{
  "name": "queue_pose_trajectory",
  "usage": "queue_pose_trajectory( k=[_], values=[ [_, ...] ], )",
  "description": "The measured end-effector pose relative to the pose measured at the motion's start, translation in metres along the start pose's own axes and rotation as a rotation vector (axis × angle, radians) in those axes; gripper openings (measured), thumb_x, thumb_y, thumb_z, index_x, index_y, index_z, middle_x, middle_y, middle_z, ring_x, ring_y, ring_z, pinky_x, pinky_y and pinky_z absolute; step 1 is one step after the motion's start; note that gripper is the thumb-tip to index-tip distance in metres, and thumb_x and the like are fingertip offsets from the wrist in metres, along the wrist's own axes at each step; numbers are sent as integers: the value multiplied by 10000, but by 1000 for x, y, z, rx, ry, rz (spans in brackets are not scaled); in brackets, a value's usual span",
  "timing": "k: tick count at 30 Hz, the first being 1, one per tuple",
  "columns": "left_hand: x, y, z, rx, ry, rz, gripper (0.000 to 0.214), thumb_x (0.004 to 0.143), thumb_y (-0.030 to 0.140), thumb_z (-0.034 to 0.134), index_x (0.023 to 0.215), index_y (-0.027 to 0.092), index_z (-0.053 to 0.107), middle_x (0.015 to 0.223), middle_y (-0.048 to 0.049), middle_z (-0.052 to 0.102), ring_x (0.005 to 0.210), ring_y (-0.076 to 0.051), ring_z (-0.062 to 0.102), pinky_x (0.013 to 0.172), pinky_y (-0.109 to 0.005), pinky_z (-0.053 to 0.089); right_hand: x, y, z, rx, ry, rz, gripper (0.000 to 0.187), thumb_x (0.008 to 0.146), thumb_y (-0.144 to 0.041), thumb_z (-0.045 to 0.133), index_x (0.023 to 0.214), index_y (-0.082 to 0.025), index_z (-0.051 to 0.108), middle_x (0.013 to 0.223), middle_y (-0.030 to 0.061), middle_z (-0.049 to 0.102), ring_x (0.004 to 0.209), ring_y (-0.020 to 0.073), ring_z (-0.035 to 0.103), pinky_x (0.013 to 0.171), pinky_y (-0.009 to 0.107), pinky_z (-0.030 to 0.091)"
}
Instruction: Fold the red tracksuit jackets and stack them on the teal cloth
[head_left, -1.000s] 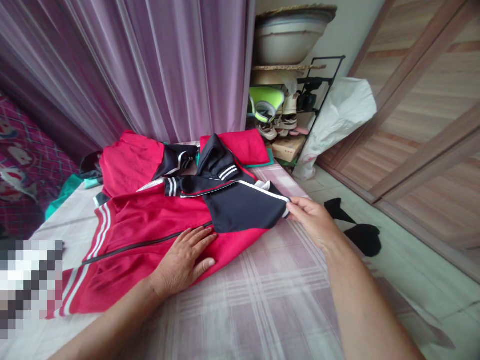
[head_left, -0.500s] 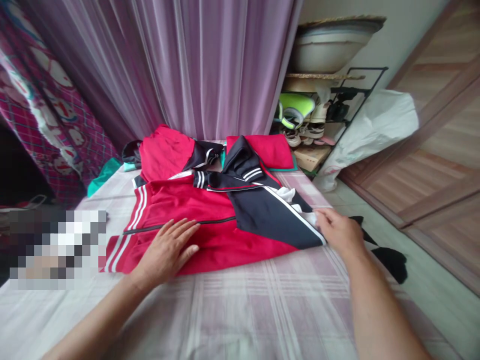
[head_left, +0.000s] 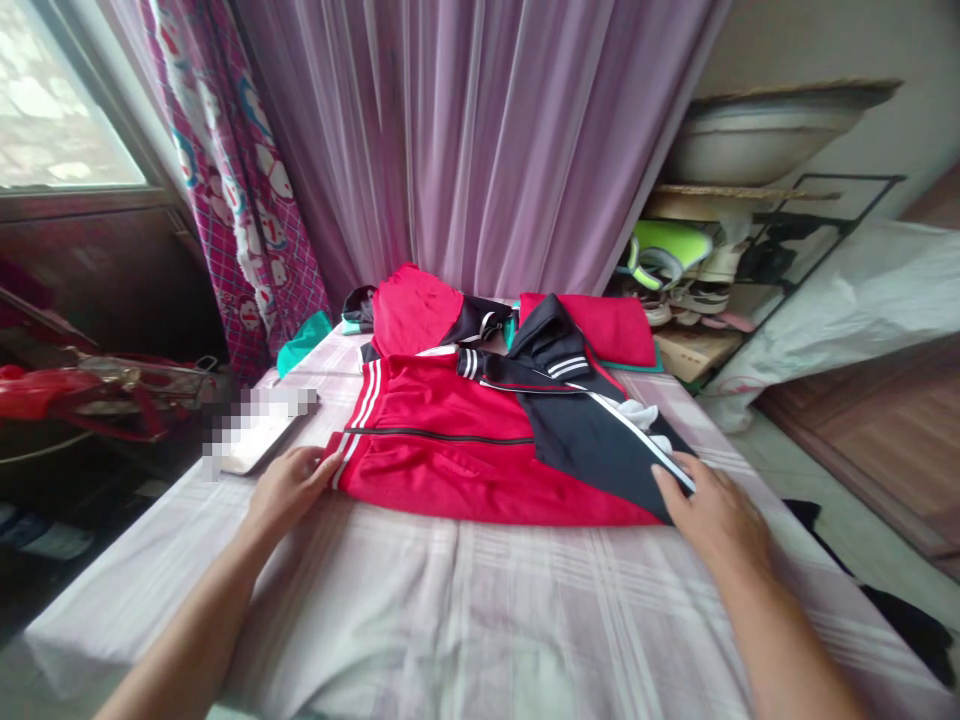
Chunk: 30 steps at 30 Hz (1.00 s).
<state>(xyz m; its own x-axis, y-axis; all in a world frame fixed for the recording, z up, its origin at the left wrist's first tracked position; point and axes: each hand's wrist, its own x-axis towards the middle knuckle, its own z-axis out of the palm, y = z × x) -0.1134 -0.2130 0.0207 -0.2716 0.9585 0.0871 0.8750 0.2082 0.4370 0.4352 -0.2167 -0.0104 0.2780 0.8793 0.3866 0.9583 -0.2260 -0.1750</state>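
Observation:
A red and dark navy zip jacket lies flat on the bed's plaid sheet, its black zipper running lengthwise and its striped hem toward the left. One navy sleeve with white-striped cuff is folded over the jacket's far side. At the near corner of the hem, my left hand is closed with the fabric pinched between thumb and fingers. My right hand grips the jacket's other end, at the white-piped navy shoulder, thumb on top. A bit of white cloth or lining shows beside the shoulder.
Behind the jacket lie a crumpled red and navy garment and a folded red one. A partly blurred flat object rests at the left edge. Purple curtains hang behind. A shoe rack stands at right.
My left hand has gone from lying flat on the jacket's front to pinching the hem corner. My right hand still holds the shoulder end. The view has swung left.

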Motion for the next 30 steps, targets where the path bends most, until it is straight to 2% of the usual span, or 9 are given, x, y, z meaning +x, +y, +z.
queue_pose_trajectory(
  k=[4, 8, 10, 13, 16, 19, 25, 27, 30],
  values=[
    [-4, 8, 5, -205, 42, -61, 525, 750, 684, 511, 911, 229, 718, 889, -40, 758, 836, -244, 681, 705, -297, 503, -2, 8, 5, 120, -101, 130, 444, 869, -517, 511, 1121, -228, 734, 848, 112, 740, 684, 265, 639, 552, 322, 410],
    [-5, 14, 13, -495, 87, -66, 578, 746, 717, 502, 940, 201, 675, 859, -37, 738, 795, -218, 664, 653, -277, 494, 0, 4, 5, 248, 27, 164, 399, 845, -453, 532, 1084, -220, 751, 890, 102, 754, 693, 242, 635, 561, 297, 412],
    [-5, 15, 12, -549, 76, -46, 560, 759, 711, 481, 896, 198, 660, 813, -36, 725, 760, -212, 656, 653, -282, 493, -2, 5, 2, 264, 62, 201, 415, 843, -448, 532, 1106, -211, 747, 902, 110, 755, 694, 244, 634, 561, 296, 416],
    [-7, 11, 4, -382, 83, -48, 462, 811, 634, 449, 851, 218, 644, 767, -22, 720, 750, -210, 663, 661, -281, 470, -6, 9, -4, 226, 66, 242, 429, 850, -445, 525, 1148, -220, 736, 895, 110, 756, 644, 232, 618, 536, 292, 400],
    [-10, 8, -3, -69, 43, -17, 397, 848, 570, 439, 868, 236, 652, 810, -34, 743, 815, -235, 690, 666, -283, 440, -9, 9, -8, 134, -41, 210, 413, 853, -461, 519, 1120, -244, 748, 822, 100, 749, 556, 218, 575, 495, 290, 357],
    [-11, 9, -3, 100, -21, 7, 416, 862, 567, 430, 921, 229, 665, 870, -67, 761, 864, -262, 706, 661, -289, 439, -10, 4, -12, 57, -120, 188, 410, 852, -461, 516, 1114, -255, 754, 782, 100, 743, 513, 210, 550, 482, 292, 338],
    [-13, 8, -1, 69, -28, -56, 465, 882, 539, 439, 1163, 225, 636, 913, -47, 773, 807, -224, 715, 645, -272, 453, -12, 4, -14, -9, -79, 256, 382, 857, -376, 491, 1113, -269, 754, 789, 99, 742, 525, 220, 552, 504, 309, 350],
    [-12, 5, 0, 73, -21, -25, 489, 889, 525, 446, 1255, 241, 605, 930, -39, 773, 831, -219, 715, 658, -270, 461, -13, 6, -12, -24, -58, 207, 385, 862, -380, 493, 1114, -242, 750, 831, 110, 746, 570, 227, 573, 520, 311, 357],
    [-6, -1, 3, 108, 19, 109, 500, 903, 533, 431, 1278, 267, 626, 1059, -60, 759, 954, -235, 704, 748, -292, 498, -12, -4, -11, -33, 143, 28, 370, 883, -338, 483, 1082, -181, 752, 959, 138, 741, 752, 244, 634, 611, 318, 397]
  ],
)
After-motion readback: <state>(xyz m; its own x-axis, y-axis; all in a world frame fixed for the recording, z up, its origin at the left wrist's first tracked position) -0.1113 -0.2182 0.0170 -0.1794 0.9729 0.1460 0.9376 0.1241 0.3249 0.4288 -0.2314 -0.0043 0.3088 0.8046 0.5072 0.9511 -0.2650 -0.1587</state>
